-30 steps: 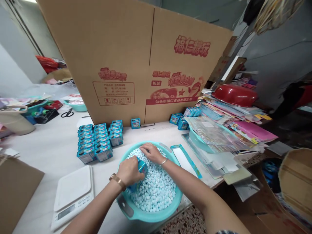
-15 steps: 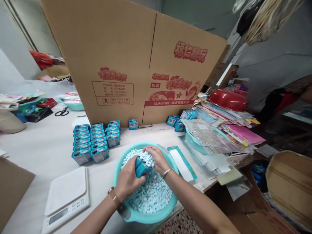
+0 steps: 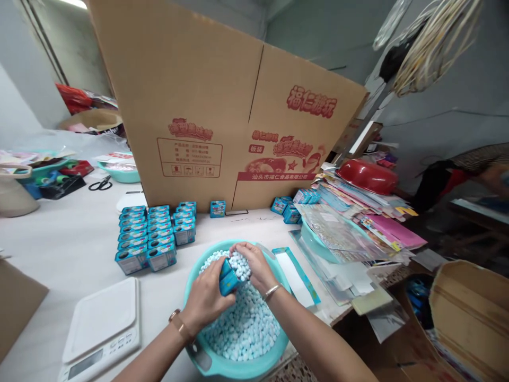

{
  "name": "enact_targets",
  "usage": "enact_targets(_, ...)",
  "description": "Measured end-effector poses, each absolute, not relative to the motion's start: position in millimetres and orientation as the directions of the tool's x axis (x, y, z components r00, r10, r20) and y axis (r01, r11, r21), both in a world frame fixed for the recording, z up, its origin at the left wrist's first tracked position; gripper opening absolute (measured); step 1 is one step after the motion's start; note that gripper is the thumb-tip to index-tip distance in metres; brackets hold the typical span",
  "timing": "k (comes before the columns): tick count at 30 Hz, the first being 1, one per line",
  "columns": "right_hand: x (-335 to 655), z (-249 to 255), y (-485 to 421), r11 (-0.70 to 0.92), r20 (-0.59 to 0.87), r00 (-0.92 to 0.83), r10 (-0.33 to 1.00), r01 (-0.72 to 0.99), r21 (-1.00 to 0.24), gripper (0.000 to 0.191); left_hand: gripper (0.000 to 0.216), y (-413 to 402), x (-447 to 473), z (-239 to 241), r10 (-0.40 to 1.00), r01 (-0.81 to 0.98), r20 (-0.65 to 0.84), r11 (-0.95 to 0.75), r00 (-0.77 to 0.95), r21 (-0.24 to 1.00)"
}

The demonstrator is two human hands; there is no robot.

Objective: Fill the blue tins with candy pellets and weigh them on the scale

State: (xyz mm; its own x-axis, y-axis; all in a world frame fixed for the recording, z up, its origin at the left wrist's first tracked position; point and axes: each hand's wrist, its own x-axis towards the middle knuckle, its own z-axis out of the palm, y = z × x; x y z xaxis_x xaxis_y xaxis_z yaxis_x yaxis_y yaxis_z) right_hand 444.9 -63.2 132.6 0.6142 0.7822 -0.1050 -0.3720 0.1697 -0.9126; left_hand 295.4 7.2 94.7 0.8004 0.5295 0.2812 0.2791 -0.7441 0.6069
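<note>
Left grip (image 3: 207,297) clamps the small blue box (image 3: 228,276), tilted over the teal basin (image 3: 274,353); right grip (image 3: 254,265) cups a handful of candies (image 3: 239,263) at its mouth. Filling step, by my read; next calls for a steady pour, box kept open.

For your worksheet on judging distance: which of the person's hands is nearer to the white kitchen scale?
Left. The left hand grips a small blue box over the basin's scale-side half; the right hand is across the basin, farther from the kitchen scale.
</note>
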Motion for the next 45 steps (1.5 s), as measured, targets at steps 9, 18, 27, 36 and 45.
enact_targets(9,444,122,-68,0.182,-0.086,0.657,0.749,-0.33,-0.926,0.023,0.077,11,299,105,0.526,0.26,0.26,-0.719,0.81,0.645)
enact_targets(18,434,118,-60,0.229,-0.084,0.76,0.645,-0.297,-0.927,0.042,0.079,12,293,110,0.514,0.25,0.261,-0.724,0.817,0.643)
enact_targets(27,427,123,-54,0.279,-0.025,0.814,0.58,-0.227,-0.933,0.046,0.079,16,295,107,0.49,0.208,0.293,-0.735,0.821,0.645)
enact_targets(36,424,128,-51,0.297,0.028,0.831,0.556,-0.167,-0.94,0.041,0.075,12,295,117,0.528,0.216,0.276,-0.69,0.803,0.691)
enact_targets(45,422,127,-53,0.275,0.022,0.814,0.58,-0.17,-0.946,0.042,0.076,13,295,119,0.497,0.187,0.246,-0.669,0.832,0.719)
